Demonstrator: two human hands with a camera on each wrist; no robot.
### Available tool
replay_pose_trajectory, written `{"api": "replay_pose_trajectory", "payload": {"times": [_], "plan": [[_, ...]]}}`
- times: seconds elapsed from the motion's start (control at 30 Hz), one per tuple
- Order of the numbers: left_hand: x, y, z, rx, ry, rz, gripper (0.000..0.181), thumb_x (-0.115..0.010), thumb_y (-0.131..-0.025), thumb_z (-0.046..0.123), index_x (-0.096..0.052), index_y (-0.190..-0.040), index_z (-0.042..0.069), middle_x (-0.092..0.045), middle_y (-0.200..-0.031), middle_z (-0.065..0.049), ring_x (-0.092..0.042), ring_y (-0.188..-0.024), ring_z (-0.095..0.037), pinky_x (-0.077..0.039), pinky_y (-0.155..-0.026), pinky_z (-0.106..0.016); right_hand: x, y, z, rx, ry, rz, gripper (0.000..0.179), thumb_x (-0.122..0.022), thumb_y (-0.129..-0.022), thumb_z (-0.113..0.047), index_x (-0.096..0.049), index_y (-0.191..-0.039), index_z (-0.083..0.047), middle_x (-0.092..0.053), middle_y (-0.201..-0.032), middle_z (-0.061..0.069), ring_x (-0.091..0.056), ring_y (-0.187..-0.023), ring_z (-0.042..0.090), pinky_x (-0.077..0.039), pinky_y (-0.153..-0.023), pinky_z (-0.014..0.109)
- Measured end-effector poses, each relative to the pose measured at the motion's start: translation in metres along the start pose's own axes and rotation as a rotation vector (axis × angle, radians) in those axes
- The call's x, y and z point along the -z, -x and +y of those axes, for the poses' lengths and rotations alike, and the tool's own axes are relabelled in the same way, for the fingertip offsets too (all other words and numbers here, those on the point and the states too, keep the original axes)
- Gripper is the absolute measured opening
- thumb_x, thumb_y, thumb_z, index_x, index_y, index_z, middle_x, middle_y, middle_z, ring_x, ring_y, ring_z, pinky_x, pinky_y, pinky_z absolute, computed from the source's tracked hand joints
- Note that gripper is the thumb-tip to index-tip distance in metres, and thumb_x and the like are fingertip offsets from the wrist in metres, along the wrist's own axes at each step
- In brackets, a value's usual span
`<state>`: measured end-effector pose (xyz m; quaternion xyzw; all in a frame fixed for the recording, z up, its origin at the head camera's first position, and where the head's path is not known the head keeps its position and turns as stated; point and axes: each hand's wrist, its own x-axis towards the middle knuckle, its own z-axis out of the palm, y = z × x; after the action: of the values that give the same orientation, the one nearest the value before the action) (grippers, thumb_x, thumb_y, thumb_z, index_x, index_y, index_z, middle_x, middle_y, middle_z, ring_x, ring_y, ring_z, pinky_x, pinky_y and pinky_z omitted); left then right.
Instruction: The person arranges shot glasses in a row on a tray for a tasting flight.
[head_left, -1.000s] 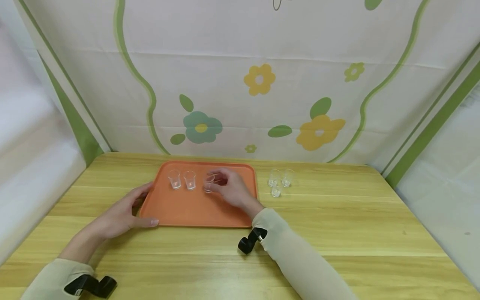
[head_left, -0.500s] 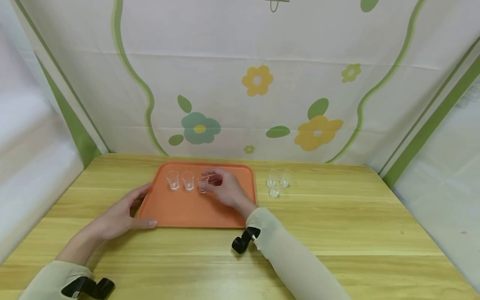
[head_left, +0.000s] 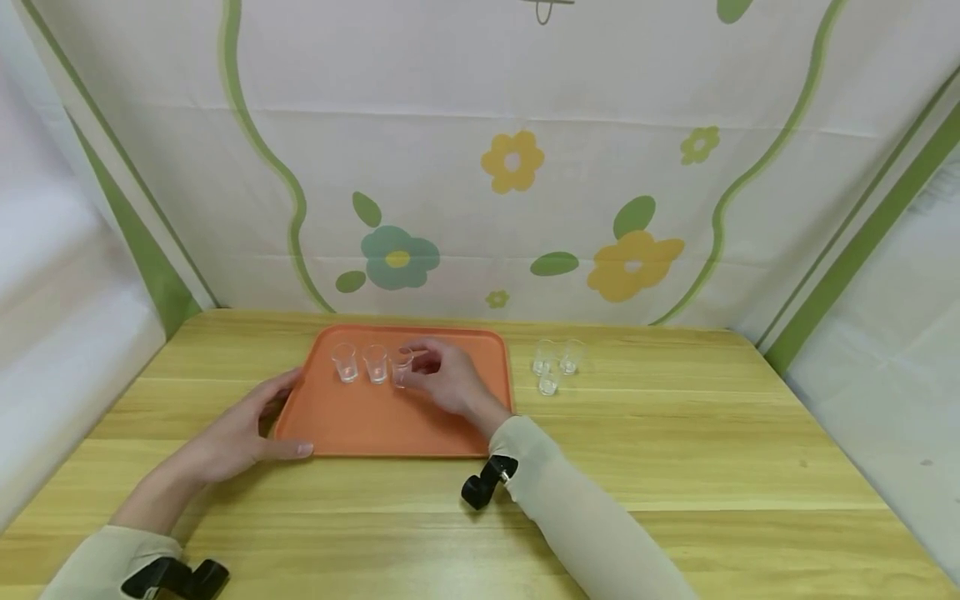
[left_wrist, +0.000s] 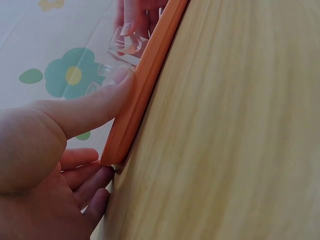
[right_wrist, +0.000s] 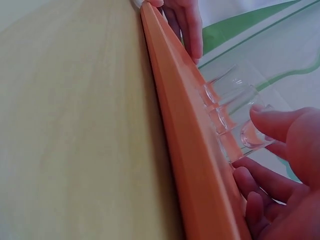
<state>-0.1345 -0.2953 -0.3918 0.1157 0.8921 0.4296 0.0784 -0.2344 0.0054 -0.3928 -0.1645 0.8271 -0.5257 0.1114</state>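
A shallow orange tray point(head_left: 390, 429) lies on the table, tilted in neither direction. My left hand point(head_left: 228, 442) grips its near left corner, the thumb along the front rim and the fingers at the left side. Toward the tray's back stand two small clear shot glasses, the left one point(head_left: 345, 367) and the middle one point(head_left: 376, 367), upright. Just right of them, my right hand point(head_left: 455, 382) pinches a third shot glass point(head_left: 402, 363) between thumb and fingers. In the right wrist view this held glass point(right_wrist: 252, 135) is close beside the other two, in line with them.
Right of the tray, three more clear glasses stand in a cluster, the nearest one point(head_left: 548, 384) in front of the other two. A white flowered cloth point(head_left: 450, 183) hangs behind the wooden table point(head_left: 675, 467).
My right hand has slid the third glass leftward, toward the other two on the tray, narrowing the gap. My left hand keeps its place at the tray corner. The head view has shifted slightly.
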Motion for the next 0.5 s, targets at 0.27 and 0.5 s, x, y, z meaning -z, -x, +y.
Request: {"api": "replay_pose_trajectory", "payload": {"times": [0.27,0.5], "plan": [[-0.001,0.001,-0.001,0.011,-0.006,0.002,0.112,-0.088,-0.088,0.024,-0.015,-0.169,-0.001,-0.033,-0.166,-0.034,-0.037,-0.146,-0.059,-0.031,-0.112,-0.077,0.012,0.005,0.001,-0.010,-0.042,-0.029,0.064,-0.087,-0.089,-0.037,-0.062,-0.146,-0.020,-0.075,-0.123,0.000,-0.069,-0.112,0.017,-0.059,-0.095,0.036],[-0.001,0.000,0.000,0.005,0.000,0.003,0.111,-0.088,-0.088,0.023,-0.015,-0.168,-0.001,-0.034,-0.165,-0.033,-0.038,-0.146,-0.057,-0.031,-0.112,-0.076,0.028,0.013,0.000,0.038,-0.072,-0.012,0.062,-0.084,-0.093,-0.030,-0.059,-0.148,-0.014,-0.073,-0.132,0.008,-0.068,-0.119,0.024,-0.057,-0.104,0.044]]}}
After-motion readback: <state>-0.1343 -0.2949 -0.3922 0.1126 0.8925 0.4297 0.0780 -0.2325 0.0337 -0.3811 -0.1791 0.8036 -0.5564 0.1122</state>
